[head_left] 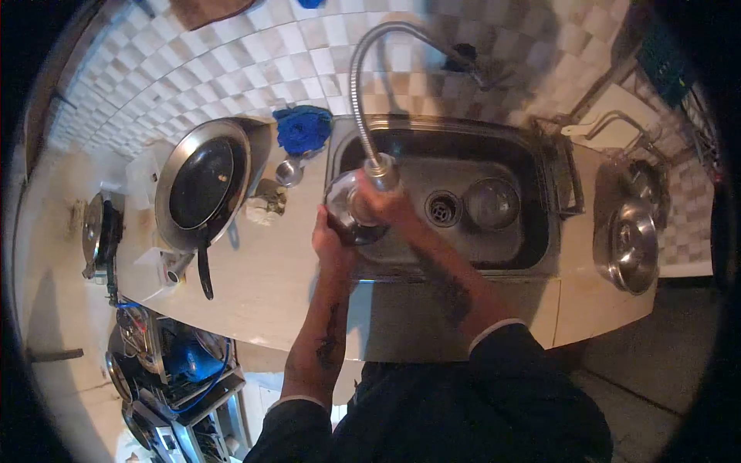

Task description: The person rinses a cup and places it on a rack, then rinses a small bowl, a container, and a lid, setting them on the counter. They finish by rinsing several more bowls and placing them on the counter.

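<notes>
My left hand [332,239] grips the near left rim of a round shiny dish [340,197], tilted over the left end of the sink [478,266]. My right hand [382,204] is over the inside of the dish, directly below the metal spray head [380,171] of the faucet. The spray head overlaps that hand, and its fingers are partly hidden, so I cannot tell how they are closed. A flexible coiled faucet hose [356,89] arches above both hands. In the right part of the sink a clear round bowl [492,204] rests beside the drain [443,208].
Left on the counter [262,297] lie a large metal pan with a black frying pan [202,181] inside, a blue cloth [302,130] and a small metal cup [289,172]. A dish rack [567,174] stands right of the sink, with metal bowls [633,245] further right.
</notes>
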`<state>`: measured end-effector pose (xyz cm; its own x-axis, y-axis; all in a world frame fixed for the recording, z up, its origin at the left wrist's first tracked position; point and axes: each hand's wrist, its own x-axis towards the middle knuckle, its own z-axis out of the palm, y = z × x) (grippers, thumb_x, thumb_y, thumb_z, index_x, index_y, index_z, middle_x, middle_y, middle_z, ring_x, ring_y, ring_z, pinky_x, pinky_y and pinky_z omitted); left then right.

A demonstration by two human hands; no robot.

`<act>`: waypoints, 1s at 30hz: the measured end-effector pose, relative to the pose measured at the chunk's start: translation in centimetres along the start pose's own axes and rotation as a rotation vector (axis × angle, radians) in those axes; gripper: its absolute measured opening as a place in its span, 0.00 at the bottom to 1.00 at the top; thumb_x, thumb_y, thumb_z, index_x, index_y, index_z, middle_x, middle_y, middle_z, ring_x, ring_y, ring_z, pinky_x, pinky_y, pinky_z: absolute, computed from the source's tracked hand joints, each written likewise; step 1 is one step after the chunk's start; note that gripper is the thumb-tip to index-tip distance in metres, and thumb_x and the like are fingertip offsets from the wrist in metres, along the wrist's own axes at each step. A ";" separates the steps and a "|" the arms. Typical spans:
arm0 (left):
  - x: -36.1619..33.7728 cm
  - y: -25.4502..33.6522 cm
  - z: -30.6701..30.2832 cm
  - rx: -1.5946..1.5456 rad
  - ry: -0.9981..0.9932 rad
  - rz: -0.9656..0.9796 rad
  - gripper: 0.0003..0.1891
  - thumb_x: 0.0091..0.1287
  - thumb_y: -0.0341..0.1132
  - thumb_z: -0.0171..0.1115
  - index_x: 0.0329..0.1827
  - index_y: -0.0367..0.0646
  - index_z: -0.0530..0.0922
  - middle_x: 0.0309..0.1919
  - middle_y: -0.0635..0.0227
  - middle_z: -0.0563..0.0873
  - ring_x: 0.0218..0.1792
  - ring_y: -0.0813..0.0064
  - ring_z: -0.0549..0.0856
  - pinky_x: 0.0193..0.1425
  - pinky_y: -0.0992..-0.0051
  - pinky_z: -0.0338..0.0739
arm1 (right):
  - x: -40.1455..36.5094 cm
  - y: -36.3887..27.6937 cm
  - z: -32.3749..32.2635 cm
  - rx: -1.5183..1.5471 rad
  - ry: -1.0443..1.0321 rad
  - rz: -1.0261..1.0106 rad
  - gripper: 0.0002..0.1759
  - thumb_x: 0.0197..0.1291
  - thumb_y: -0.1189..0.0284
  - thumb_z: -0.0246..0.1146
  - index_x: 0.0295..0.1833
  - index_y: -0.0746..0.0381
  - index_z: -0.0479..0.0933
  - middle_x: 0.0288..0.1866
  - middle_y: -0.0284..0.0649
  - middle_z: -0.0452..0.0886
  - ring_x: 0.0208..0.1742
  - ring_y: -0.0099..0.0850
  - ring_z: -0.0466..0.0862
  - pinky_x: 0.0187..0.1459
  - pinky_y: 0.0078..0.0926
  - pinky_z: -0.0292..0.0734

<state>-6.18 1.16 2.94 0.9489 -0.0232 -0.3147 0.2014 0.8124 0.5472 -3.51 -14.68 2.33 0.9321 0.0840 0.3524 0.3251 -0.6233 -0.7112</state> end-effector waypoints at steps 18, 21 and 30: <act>7.6 -0.9 0.8 1.057 -0.784 -0.241 0.23 0.68 0.40 0.58 0.64 0.41 0.77 0.52 0.62 0.85 0.55 0.64 0.84 0.64 0.63 0.75 | -6.6 -1.5 -9.5 -0.408 -0.325 -0.237 0.19 0.66 0.55 0.63 0.33 0.60 0.80 0.40 0.41 0.82 0.43 0.39 0.81 0.47 0.38 0.73; 8.1 0.8 1.2 1.346 -0.538 -0.193 0.23 0.64 0.30 0.57 0.64 0.37 0.77 0.54 0.57 0.85 0.57 0.62 0.83 0.65 0.65 0.74 | -8.8 0.3 -7.7 -0.404 -0.030 -0.134 0.23 0.69 0.50 0.59 0.49 0.59 0.79 0.54 0.46 0.78 0.58 0.42 0.76 0.62 0.42 0.66; 6.0 -4.4 -4.4 1.390 -0.302 0.017 0.33 0.59 0.23 0.55 0.73 0.38 0.68 0.62 0.46 0.81 0.65 0.54 0.79 0.69 0.65 0.71 | -10.6 0.8 -4.9 0.893 0.351 0.826 0.46 0.70 0.38 0.49 0.80 0.58 0.51 0.78 0.43 0.56 0.73 0.43 0.65 0.73 0.45 0.57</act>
<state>-2.41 -0.01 -4.80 0.9325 -0.2848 -0.2223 0.0925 -0.4066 0.9089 -13.89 -19.91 1.02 0.8601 -0.3740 -0.3469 -0.2099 0.3603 -0.9089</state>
